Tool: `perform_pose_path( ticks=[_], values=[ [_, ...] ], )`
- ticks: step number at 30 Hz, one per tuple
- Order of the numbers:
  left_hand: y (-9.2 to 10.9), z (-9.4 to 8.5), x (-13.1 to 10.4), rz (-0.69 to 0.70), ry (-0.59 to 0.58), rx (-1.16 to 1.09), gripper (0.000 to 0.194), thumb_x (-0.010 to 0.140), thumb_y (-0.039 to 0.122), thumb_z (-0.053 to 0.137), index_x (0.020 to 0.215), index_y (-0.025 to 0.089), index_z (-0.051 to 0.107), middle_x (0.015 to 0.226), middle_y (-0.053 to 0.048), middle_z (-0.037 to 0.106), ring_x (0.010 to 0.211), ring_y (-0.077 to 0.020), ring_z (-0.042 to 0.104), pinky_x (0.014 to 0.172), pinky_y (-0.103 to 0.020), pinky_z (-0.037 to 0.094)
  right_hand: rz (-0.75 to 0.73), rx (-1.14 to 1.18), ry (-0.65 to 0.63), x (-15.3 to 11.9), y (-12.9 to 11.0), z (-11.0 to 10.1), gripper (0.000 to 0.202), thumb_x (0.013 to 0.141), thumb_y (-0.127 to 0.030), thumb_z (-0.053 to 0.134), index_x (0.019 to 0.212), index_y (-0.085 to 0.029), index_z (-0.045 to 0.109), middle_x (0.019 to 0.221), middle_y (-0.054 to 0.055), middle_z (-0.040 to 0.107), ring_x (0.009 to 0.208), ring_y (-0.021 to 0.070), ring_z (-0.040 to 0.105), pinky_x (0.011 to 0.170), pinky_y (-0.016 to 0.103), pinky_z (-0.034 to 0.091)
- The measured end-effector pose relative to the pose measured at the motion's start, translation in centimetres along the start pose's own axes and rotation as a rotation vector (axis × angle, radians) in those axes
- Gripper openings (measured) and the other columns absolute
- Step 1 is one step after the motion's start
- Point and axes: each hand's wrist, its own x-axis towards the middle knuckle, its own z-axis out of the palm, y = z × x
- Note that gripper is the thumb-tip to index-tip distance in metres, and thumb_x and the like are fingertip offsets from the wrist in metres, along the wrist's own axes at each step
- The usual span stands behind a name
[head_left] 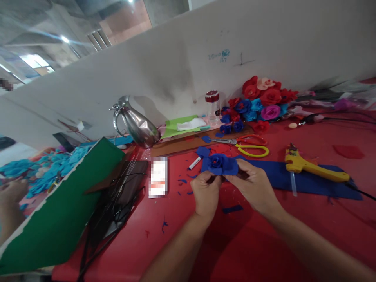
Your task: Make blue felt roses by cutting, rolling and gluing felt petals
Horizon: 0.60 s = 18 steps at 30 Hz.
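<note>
A blue craft flower [216, 163] with a coiled centre is held up over the red tabletop between both hands. My left hand [205, 194] is closed, pinching the flower's base from below. With thumb and fingers, my right hand [255, 184] grips a blue petal [230, 166] at the flower's right side. Behind the hands lie a white marker [194, 163] and scissors [252, 151] with yellow and red handles. A yellow glue gun [314, 166] rests on a blue sheet [276, 174] to the right.
Finished flowers [264, 98] are heaped at the back beside a red-lidded jar [212, 105]. A metal jug [136, 123] stands near the wall. At left, a green board [64, 211] leans as a divider, with a person's hand [13, 196] beyond. Blue scraps [232, 209] litter the table.
</note>
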Motion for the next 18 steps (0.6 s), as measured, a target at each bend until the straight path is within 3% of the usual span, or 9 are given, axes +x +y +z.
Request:
perform_pose_path(
  ticks=[11, 18],
  values=[
    [-0.08, -0.22, -0.11, 0.176, 0.040, 0.165, 0.012, 0.071, 0.023, 0.067, 0.062, 0.019, 0.072, 0.062, -0.002, 0.068, 0.059, -0.0141, 0.057, 0.059, -0.024, 0.046, 0.021, 0.038, -0.019, 0.04, 0.22, 0.03, 0.010, 0.072, -0.029, 0.066, 0.077, -0.023, 0.072, 0.082, 0.001, 0.070, 0.079, 0.0188, 0.063, 0.077, 0.034, 0.050],
    [-0.17, -0.24, -0.09, 0.183, 0.009, 0.196, 0.015, 0.073, 0.017, 0.059, 0.063, 0.018, 0.070, 0.063, -0.002, 0.067, 0.061, -0.0140, 0.057, 0.061, -0.024, 0.046, 0.044, 0.065, -0.037, 0.23, 0.25, 0.06, 0.011, 0.070, -0.032, 0.070, 0.074, -0.022, 0.068, 0.076, 0.000, 0.067, 0.075, 0.0181, 0.061, 0.074, 0.032, 0.049]
  ],
)
